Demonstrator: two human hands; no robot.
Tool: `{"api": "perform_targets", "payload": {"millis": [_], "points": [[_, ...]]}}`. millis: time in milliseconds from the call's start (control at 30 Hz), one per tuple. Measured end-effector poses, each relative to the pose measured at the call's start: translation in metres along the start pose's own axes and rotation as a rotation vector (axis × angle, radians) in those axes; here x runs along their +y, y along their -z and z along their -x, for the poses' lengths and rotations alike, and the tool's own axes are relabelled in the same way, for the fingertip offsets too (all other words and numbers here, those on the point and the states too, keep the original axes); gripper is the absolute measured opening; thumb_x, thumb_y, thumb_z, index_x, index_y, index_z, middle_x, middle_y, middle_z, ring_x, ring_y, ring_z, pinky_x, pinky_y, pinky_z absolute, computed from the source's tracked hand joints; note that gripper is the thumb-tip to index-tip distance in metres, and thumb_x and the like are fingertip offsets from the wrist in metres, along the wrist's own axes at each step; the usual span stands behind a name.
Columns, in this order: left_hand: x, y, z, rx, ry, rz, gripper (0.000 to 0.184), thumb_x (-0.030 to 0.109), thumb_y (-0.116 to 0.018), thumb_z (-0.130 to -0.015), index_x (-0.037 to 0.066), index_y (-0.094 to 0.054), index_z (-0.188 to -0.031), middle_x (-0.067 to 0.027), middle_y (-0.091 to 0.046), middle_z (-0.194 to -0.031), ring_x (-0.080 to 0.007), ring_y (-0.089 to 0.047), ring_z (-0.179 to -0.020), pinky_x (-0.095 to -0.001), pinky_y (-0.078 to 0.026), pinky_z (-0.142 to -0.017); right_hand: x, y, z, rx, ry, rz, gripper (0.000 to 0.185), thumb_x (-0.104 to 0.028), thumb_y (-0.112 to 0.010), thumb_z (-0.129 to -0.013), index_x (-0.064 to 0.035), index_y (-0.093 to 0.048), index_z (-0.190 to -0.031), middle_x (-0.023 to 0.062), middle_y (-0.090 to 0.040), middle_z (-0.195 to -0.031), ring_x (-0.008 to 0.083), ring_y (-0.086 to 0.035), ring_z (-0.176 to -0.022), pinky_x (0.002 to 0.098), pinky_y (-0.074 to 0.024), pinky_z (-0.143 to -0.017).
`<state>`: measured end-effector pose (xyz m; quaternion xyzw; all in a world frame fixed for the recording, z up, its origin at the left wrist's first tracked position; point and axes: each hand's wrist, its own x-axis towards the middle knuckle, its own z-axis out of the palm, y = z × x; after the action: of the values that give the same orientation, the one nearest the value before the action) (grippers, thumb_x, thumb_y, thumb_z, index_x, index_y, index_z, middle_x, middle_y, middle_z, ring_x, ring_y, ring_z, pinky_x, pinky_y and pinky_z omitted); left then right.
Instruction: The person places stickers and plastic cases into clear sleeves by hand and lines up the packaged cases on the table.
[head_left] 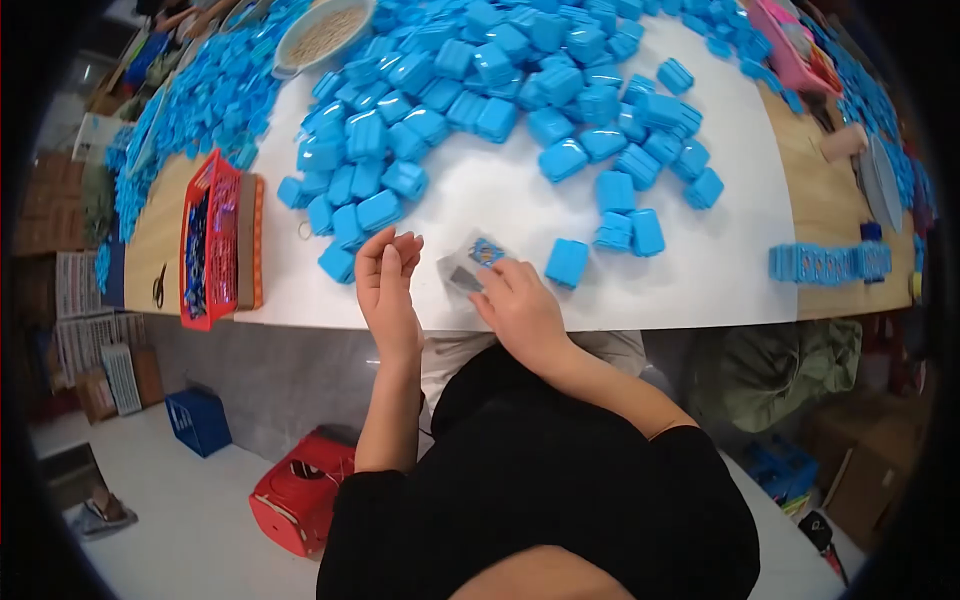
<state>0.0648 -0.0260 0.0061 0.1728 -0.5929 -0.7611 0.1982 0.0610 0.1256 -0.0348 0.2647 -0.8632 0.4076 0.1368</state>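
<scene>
My right hand [527,312] has its thumb and fingers on a small clear plastic packet [461,277] at the table's near edge. Inside or on the packet show a colourful blue printed piece [486,251] and a grey patch; what they are I cannot make out. Raised to the left of the packet, my left hand [388,292] has its fingers loosely bent, with nothing visible in them. A single blue wrapped block [567,263] lies just right of my right hand. Beyond both hands spreads a big heap of similar shiny blue blocks [495,119].
A red basket [225,240] of small dark items stands at left, near black scissors [159,286]. A pale bowl [283,66] of beige bits sits at the back. At right are a row of blue printed packs [815,263] and a pink basket [778,47]. A red stool [300,495] is below.
</scene>
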Motion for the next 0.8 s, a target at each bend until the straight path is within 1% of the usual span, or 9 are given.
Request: {"api": "perform_targets", "payload": {"millis": [133,167,300,333,467,533,633,667,800], "points": [[-0.015,0.032,0.003,0.084,0.039,0.041,0.027,0.015,-0.048,-0.099,0.001,-0.052,-0.12,-0.0108,-0.061,-0.105,-0.0188,-0.06,-0.097,-0.03,-0.046,-0.089,0.018,-0.034,0.01,-0.112,0.051,0.257,0.021,-0.006,-0.068,-0.077,-0.0049,-0.064,-0.097,0.0058,-0.058,-0.094,0.0234,-0.053,-0.08,0.0301,-0.0451,-0.07],[-0.019,0.037,0.003,0.094,0.037,0.052,0.027,0.015,-0.048,-0.099,0.001,-0.052,-0.12,-0.0108,-0.061,-0.105,-0.0188,-0.06,-0.097,-0.03,-0.046,-0.089,0.018,-0.034,0.008,-0.121,0.064,0.261,0.021,-0.006,-0.068,-0.077,-0.0049,-0.064,-0.097,0.0058,-0.058,-0.094,0.0234,-0.053,-0.08,0.0301,-0.0451,-0.07],[-0.033,0.054,0.007,-0.081,0.123,-0.23,0.024,0.014,-0.051,-0.096,0.001,-0.054,-0.116,-0.0099,-0.061,-0.103,-0.0153,-0.058,-0.09,-0.0263,-0.044,-0.082,0.018,-0.031,0.004,0.01,0.033,0.071,0.019,-0.007,-0.068,-0.078,-0.0046,-0.065,-0.097,0.0059,-0.057,-0.093,0.0236,-0.052,-0.08,0.0309,-0.0447,-0.07],[-0.031,0.05,0.008,-0.083,0.12,-0.224,0.024,0.014,-0.051,-0.096,0.001,-0.054,-0.116,-0.0099,-0.061,-0.103,-0.0153,-0.058,-0.09,-0.0263,-0.044,-0.082,0.017,-0.029,0.0,0.012,0.036,0.077,0.019,-0.007,-0.068,-0.078,-0.0046,-0.065,-0.097,0.0059,-0.057,-0.093,0.0236,-0.052,-0.08,0.0309,-0.0447,-0.07],[-0.023,0.014,0.026,-0.197,0.249,-0.193,0.021,0.012,-0.052,-0.094,0.002,-0.056,-0.111,-0.0091,-0.061,-0.102,-0.013,-0.055,-0.086,-0.0239,-0.043,-0.078,0.007,-0.012,-0.014,0.162,0.089,0.076,0.018,-0.006,-0.067,-0.077,-0.0052,-0.064,-0.095,0.0065,-0.055,-0.093,0.0229,-0.049,-0.078,0.0309,-0.0441,-0.067],[-0.024,0.015,0.02,-0.022,0.061,-0.414,0.021,0.011,-0.053,-0.093,0.001,-0.056,-0.112,-0.0085,-0.061,-0.103,-0.013,-0.055,-0.088,-0.0248,-0.043,-0.079,0.012,-0.016,-0.011,0.116,0.1,0.136,0.018,-0.005,-0.068,-0.077,-0.0049,-0.065,-0.095,0.0064,-0.056,-0.093,0.0229,-0.05,-0.078,0.031,-0.0441,-0.067],[-0.019,0.031,0.007,0.04,0.041,-0.355,0.023,0.01,-0.053,-0.092,0.001,-0.055,-0.114,-0.0081,-0.06,-0.103,-0.0131,-0.054,-0.091,-0.0261,-0.044,-0.08,0.017,-0.029,0.005,-0.038,0.112,0.304,0.018,-0.003,-0.069,-0.075,-0.004,-0.067,-0.094,0.0058,-0.057,-0.092,0.0229,-0.051,-0.079,0.0313,-0.044,-0.069],[-0.019,0.033,0.007,0.049,0.039,-0.361,0.023,0.01,-0.053,-0.092,0.001,-0.055,-0.114,-0.0081,-0.06,-0.103,-0.0131,-0.054,-0.091,-0.0261,-0.044,-0.08,0.016,-0.028,0.004,-0.041,0.115,0.295,0.018,-0.003,-0.069,-0.075,-0.004,-0.067,-0.094,0.0058,-0.057,-0.092,0.0229,-0.051,-0.079,0.0313,-0.044,-0.069],[-0.019,0.04,0.009,-0.186,0.163,-0.462,0.027,0.007,-0.06,-0.087,0.002,-0.057,-0.113,-0.0087,-0.061,-0.104,-0.0163,-0.057,-0.091,-0.0272,-0.047,-0.083,0.006,-0.011,-0.008,0.12,-0.008,0.011,0.022,-0.001,-0.07,-0.074,-0.0027,-0.066,-0.095,0.0064,-0.057,-0.093,0.0219,-0.051,-0.08,0.031,-0.0442,-0.069]]}}
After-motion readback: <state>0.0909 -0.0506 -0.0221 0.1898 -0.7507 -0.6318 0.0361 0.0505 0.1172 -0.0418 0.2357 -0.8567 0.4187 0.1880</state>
